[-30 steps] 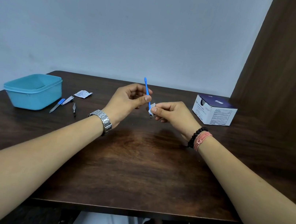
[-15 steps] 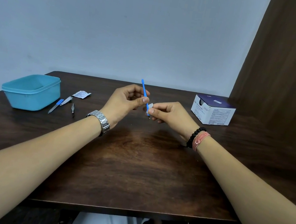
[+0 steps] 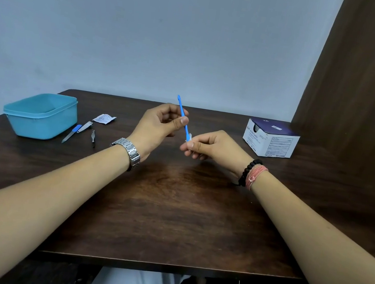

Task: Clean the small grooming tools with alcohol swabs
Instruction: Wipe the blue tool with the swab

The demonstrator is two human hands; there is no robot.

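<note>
Left hand [image 3: 159, 128] pinches blue tool [image 3: 183, 119] (tilted); right hand [image 3: 214, 149] pinches swab [image 3: 188, 139] around its lower end.

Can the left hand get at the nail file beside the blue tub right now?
Probably not at once: the left hand is pinching the blue stick tool. The path to the nail file looks unobstructed.

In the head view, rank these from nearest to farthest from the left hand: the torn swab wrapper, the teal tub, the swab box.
Measured from the left hand:
1. Torn swab wrapper, lying on the table just to its left.
2. Swab box, across on the right, beyond the right hand.
3. Teal tub, at the far left edge.
The box and tub are fairly close to call.
</note>
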